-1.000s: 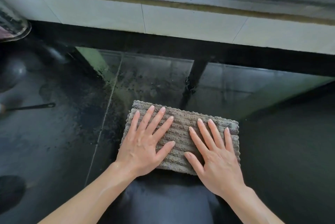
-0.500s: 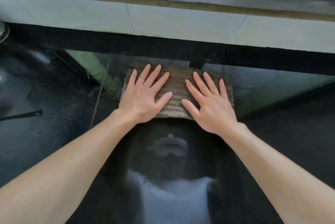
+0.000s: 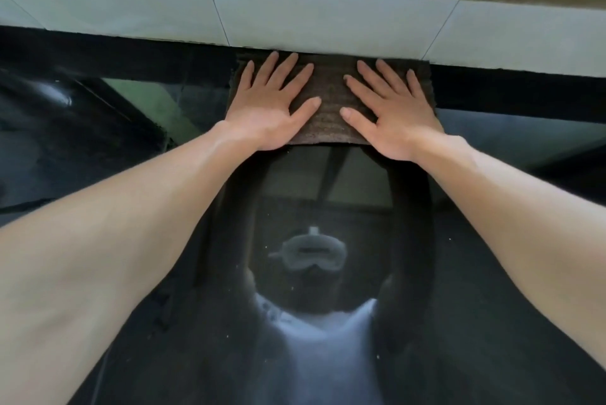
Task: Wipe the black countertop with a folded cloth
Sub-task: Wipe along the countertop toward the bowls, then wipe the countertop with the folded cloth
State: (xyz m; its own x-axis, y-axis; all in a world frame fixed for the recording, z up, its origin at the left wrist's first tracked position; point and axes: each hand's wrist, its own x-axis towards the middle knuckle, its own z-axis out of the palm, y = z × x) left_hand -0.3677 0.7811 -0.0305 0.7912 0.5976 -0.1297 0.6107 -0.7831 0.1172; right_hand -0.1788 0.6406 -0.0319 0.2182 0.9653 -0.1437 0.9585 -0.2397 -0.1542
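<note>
Pressing cloth (image 3: 329,99) against wall (image 3: 295,11) at far edge of surface (image 3: 508,273), left hand (image 3: 272,106) and right hand (image 3: 396,113) flat, spread, gripping nothing; recommend even palm pressure and overlapping strokes.

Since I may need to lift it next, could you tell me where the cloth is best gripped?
Probably its near edge, pinched from the person's side: the cloth lies flat, its far edge is against the wall, and the left hand and right hand cover both ends.
</note>
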